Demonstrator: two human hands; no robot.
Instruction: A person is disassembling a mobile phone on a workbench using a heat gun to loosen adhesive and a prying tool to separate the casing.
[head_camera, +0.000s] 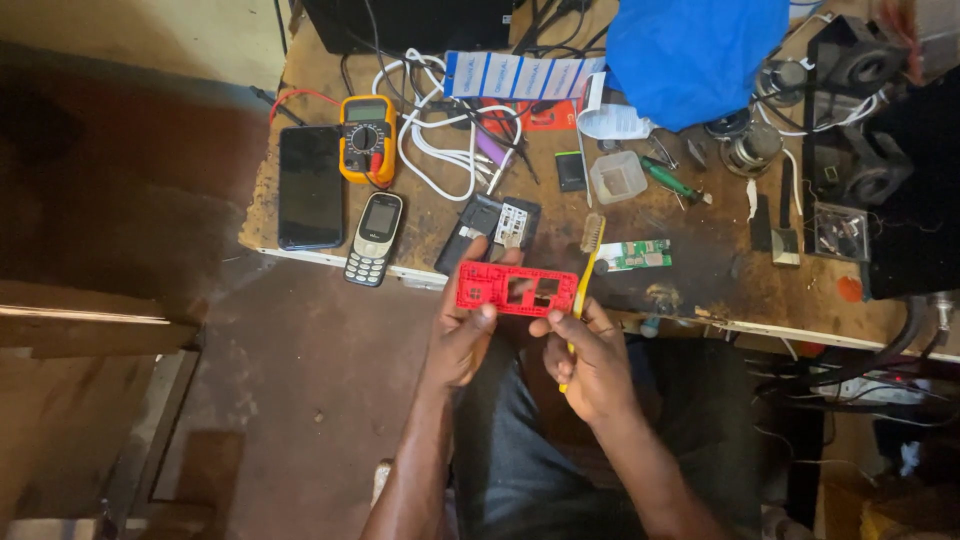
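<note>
My left hand (462, 335) grips the left end of a red plastic phone frame (515, 288) with cut-out windows, held flat above my lap at the bench's front edge. My right hand (590, 362) holds a yellow toothbrush (585, 275) by its handle, thumb near the frame's right end. The brush's bristled head (593, 232) points away from me over the bench, just past the frame's right end. Behind the frame lies an opened black phone body (490, 228) with its board showing.
On the worn wooden bench (690, 270) lie a black smartphone (310, 186), a keypad phone (376, 239), a yellow multimeter (367, 138), white cables (440, 150), a small green circuit board (636, 254), a clear plastic tub (617, 177), a green-handled screwdriver (672, 182) and a blue cloth (690, 55).
</note>
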